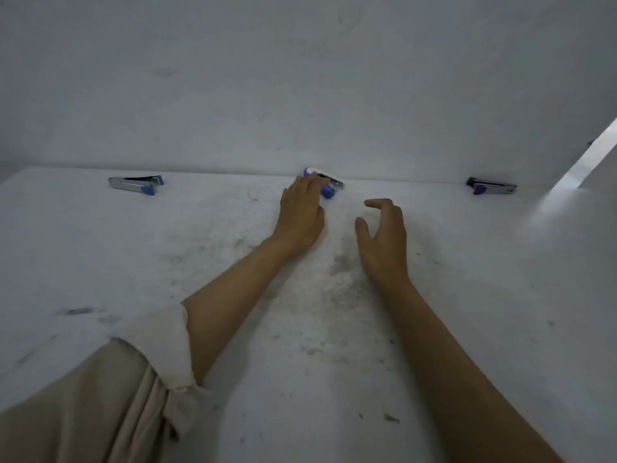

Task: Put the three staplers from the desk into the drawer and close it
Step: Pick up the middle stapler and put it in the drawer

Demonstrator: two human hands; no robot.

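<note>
Where the white desk (pixel 100 262) met the white wall (pixel 300 78), three staplers were recorded in a row along the far edge, well apart from one another.

Item one: a chrome stapler with blue ends (pixel 136 184), laid flat at the far left, untouched.

Item two: a blue-and-white stapler (pixel 329 183), placed at the middle of the row, close against the wall. It was reached by the left hand (pixel 300 218), whose fingers (pixel 309 183) were laid over its near left end; its right end and a rounded blue part were left showing. Whether the fingers were closed round it or only rested upon it could not be told.

Item three: a dark stapler with a purple tab (pixel 491 188), laid flat at the far right, untouched, near a bright diagonal strip (pixel 587 158) at the right margin.

The right hand (pixel 384 238) was held above the desk, just right of the left hand and short of the middle stapler, with fingers curled and thumb spread wide; nothing was held in it.

A rolled beige sleeve (pixel 160 345) was noted on the left arm; the right forearm was bare. Grey scuffs and smudges (pixel 340 265) were noted on the desk surface. No drawer was seen within the view.
</note>
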